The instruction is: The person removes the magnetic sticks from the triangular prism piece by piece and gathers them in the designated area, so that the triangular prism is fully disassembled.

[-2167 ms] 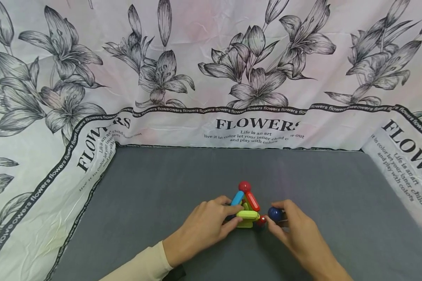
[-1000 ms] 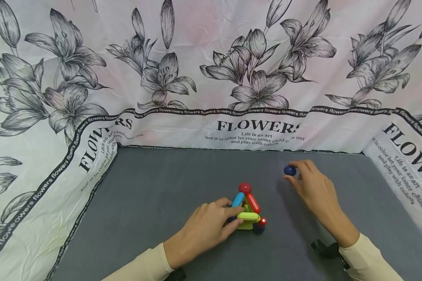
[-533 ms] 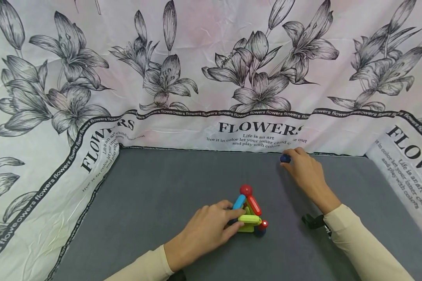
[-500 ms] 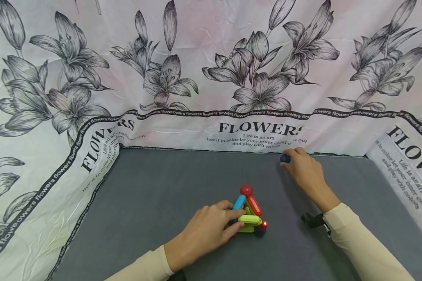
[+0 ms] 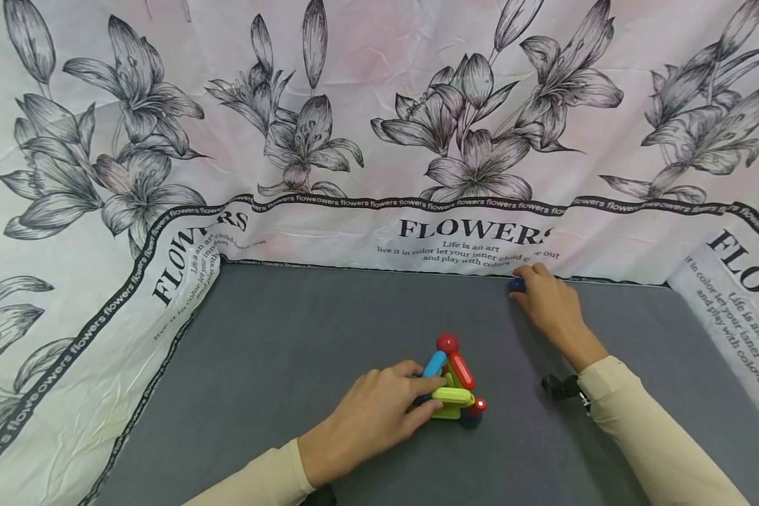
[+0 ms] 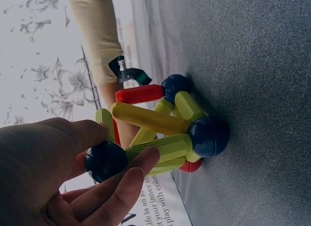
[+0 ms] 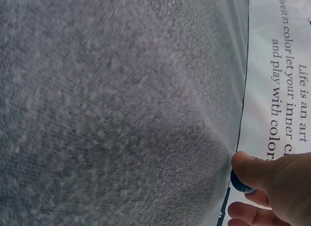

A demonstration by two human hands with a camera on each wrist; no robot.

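Note:
A magnetic ball-and-rod model stands on the grey tabletop, with a red ball (image 5: 447, 343) at its far corner and blue, red and yellow-green rods (image 5: 453, 396). My left hand (image 5: 376, 414) grips its left corner; in the left wrist view the thumb and fingers hold a dark blue ball (image 6: 104, 162) there, one finger lying along a green rod. Also in that view are a yellow rod (image 6: 150, 119) and a dark blue ball (image 6: 209, 136) near the cloth. At the table's far edge my right hand (image 5: 552, 302) pinches a loose dark blue ball (image 5: 516, 284), partly hidden by the fingers.
A grey cloth (image 5: 303, 330) covers the table. Behind it and along both sides hangs a white flower-printed curtain (image 5: 354, 232), its hem meeting the table's far edge near my right hand. A black wrist strap (image 5: 563, 386) shows at the right sleeve.
My right hand has carried the dark blue ball from beside the model to the table's far edge, where it stays over the last half second. The left hand has kept its grip on the model.

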